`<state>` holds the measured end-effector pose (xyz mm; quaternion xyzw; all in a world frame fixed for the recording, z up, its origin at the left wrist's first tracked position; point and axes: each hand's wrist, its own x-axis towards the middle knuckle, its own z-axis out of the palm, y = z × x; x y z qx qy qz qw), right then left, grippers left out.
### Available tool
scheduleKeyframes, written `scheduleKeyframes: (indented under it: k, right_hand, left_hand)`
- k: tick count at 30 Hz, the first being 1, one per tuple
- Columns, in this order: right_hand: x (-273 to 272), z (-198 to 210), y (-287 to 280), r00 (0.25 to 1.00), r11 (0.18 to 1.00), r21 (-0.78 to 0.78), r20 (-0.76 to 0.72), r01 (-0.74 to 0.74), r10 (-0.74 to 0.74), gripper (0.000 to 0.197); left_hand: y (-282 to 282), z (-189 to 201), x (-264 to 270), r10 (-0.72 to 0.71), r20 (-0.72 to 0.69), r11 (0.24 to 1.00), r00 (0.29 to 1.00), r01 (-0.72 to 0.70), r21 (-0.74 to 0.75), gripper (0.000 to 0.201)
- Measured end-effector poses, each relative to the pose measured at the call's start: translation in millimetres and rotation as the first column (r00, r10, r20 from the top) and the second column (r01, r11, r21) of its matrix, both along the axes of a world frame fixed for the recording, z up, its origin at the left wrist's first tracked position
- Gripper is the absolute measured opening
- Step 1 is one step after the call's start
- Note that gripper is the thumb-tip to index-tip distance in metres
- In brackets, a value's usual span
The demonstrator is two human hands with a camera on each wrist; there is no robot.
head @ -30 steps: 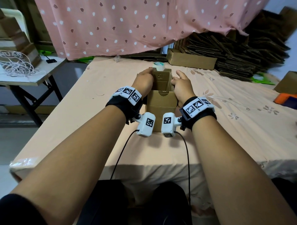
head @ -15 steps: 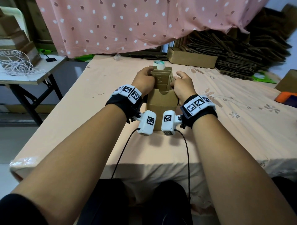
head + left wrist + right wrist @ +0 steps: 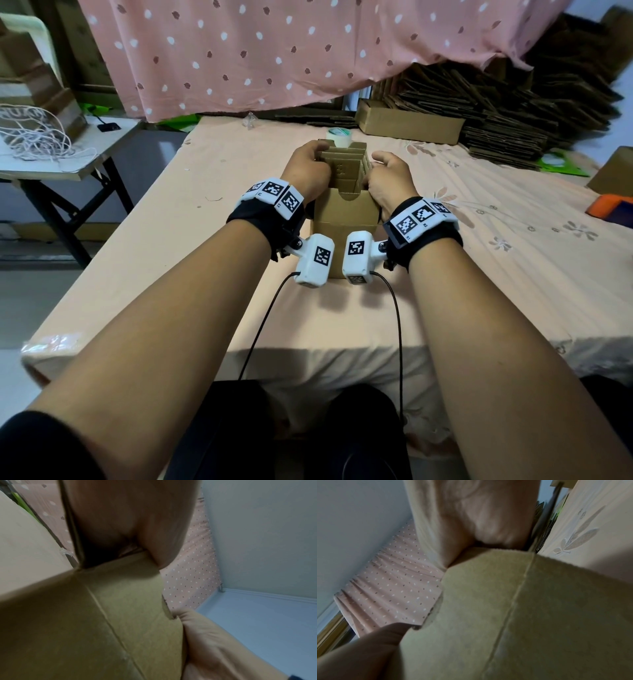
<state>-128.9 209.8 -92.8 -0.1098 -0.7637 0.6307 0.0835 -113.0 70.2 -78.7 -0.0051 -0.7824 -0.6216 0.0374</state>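
A small brown cardboard box (image 3: 346, 219) stands upright on the cloth-covered table (image 3: 191, 246), its top flaps partly folded inward. My left hand (image 3: 308, 171) grips the box's upper left side, fingers curled over the top edge. My right hand (image 3: 387, 178) grips the upper right side the same way. In the left wrist view the box (image 3: 102, 615) fills the frame with my palm and fingers (image 3: 130, 520) pressed on it. The right wrist view shows the cardboard (image 3: 522, 615) under my fingers (image 3: 479, 513). The inside of the box is hidden.
A roll of tape (image 3: 339, 137) lies just behind the box. A long cardboard box (image 3: 407, 125) and stacks of flat cardboard (image 3: 507, 102) sit at the back right. An orange object (image 3: 609, 209) lies at the right edge. A side table with cord (image 3: 37, 144) stands left.
The tall rear flap has been folded down onto the box top. Both hands have shifted slightly over the flaps and kept their hold.
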Motion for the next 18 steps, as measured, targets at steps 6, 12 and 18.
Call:
scheduleKeyframes:
  k: [6, 12, 18]
  right_hand:
    - [15.9, 13.3, -9.6, 0.998, 0.977, 0.207, -0.034, 0.051, -0.045, 0.042]
    - [37.9, 35.4, -7.9, 0.996, 0.854, 0.518, -0.092, 0.051, -0.003, 0.030]
    - [50.6, 44.0, 3.0, 0.995, 0.832, 0.551, 0.029, 0.068, -0.100, 0.021]
  left_hand:
    - [6.6, 5.2, 2.3, 0.038, -0.041, 0.991, 0.998, -0.043, -0.128, 0.053]
    - [0.6, 19.4, 6.2, 0.131, -0.200, 0.877, 0.971, -0.208, -0.434, 0.053]
    - [-18.7, 16.1, 16.3, 0.239, -0.053, 0.874, 0.969, -0.239, -0.424, 0.035]
